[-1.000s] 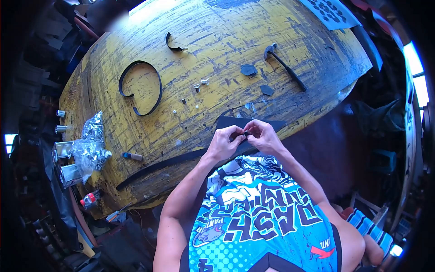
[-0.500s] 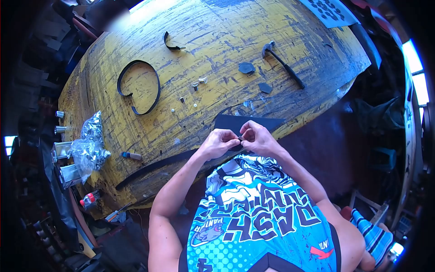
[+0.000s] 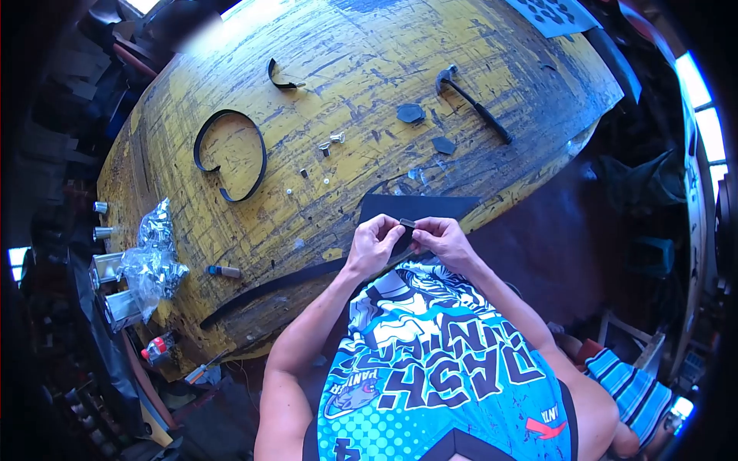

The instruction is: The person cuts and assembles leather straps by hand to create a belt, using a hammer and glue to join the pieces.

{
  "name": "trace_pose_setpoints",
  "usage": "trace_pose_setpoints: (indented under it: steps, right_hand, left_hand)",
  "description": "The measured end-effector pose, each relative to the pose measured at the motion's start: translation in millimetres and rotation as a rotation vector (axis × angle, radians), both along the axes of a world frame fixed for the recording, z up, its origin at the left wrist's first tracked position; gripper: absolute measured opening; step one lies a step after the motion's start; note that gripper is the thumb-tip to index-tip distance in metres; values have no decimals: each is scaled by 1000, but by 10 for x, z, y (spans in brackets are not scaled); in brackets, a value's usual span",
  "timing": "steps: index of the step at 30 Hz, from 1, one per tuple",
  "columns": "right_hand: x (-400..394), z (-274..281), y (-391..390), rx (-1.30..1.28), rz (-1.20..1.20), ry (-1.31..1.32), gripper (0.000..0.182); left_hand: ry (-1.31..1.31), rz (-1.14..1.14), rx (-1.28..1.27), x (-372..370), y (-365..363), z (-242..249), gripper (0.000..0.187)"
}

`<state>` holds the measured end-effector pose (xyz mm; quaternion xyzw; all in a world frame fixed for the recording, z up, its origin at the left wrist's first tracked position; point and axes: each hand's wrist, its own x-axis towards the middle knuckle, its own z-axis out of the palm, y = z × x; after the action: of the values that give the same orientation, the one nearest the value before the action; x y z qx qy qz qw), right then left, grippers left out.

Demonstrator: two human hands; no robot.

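Observation:
Close in front of my body, at the table's near edge, my left hand [image 3: 374, 244] and my right hand [image 3: 444, 243] meet. Both are closed, fingertips pinching a small dark rectangular piece [image 3: 407, 223] from its two sides. Its exact kind is too small to make out. Just beyond my fingers lies a flat black sheet [image 3: 430, 205]. A long black strap [image 3: 269, 290] runs along the near edge up to my left wrist; whether it joins the held piece is hidden.
On the scratched yellow table [image 3: 177, 154] lie a hammer [image 3: 478, 107], a curled black strap [image 3: 267, 157], a short strap piece [image 3: 275, 77], small metal fittings [image 3: 330, 144] and dark scraps [image 3: 410, 113]. Leftward are a plastic bag [image 3: 154, 261], metal tins [image 3: 121, 307] and a red-capped bottle [image 3: 157, 349].
My fingertips have spread slightly, and the small piece now shows its flat top between them. My left hand has tilted more upright. The whole view has shifted a little.

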<state>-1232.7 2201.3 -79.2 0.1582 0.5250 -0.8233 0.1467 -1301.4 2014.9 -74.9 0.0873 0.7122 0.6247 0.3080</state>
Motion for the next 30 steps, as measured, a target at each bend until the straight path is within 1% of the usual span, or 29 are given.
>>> trace_pose_setpoints:
  steps: [3, 7, 10, 13, 16, 17, 18, 20, 21, 22, 23, 24, 25, 26, 28, 30]
  right_hand:
    - [24, -10, -41, 121, -12, 77, 12]
    - [44, -9, -115, 261, -72, 57, 10]
    - [65, -168, -145, 475, -132, 149, 12]
    - [76, -265, -198, 427, -240, 176, 13]
    - [31, -457, -201, 491, -308, 162, 13]
    - [20, -573, -149, 498, -279, 133, 17]
    - [-30, -645, -68, 548, -197, 122, 17]
    - [-122, -749, 108, 642, -28, 93, 19]
    - [-221, -663, 249, 674, 45, 112, 23]
    - [-313, -548, 466, 844, 127, 165, 28]
    - [-457, -408, 690, 1013, 93, 201, 31]
    - [-627, -636, 1007, 1261, -102, 421, 26]
    - [-830, -483, 1302, 1443, -111, 445, 25]
    - [-1021, -476, 1576, 1625, -168, 332, 34]
    - [-1360, -555, 2045, 1852, -249, 238, 46]
    - [-1573, -576, 2251, 1852, -128, 42, 51]
  left_hand:
    - [85, 61, -43, 48, 73, -10, 13]
    - [231, 81, -118, 92, 161, 2, 13]
    - [283, 90, -131, 142, 226, 24, 12]
    - [318, 109, -161, 196, 319, -2, 11]
    - [357, 157, -178, 199, 443, -133, 11]
    - [299, 137, -204, 164, 461, -200, 12]
    - [279, 164, -205, 124, 470, -290, 13]
    - [314, 91, -248, 0, 455, -523, 13]
    - [258, 26, -253, -81, 463, -544, 12]
    - [266, -33, -269, -149, 494, -559, 11]
    - [274, -90, -287, -218, 526, -566, 11]
    - [278, -146, -305, -273, 555, -582, 11]
    - [319, -183, -383, -309, 622, -633, 13]
    - [411, -165, -456, -305, 677, -687, 13]
    - [596, -140, -604, -280, 782, -763, 13]
    - [638, -124, -649, -220, 804, -672, 14]
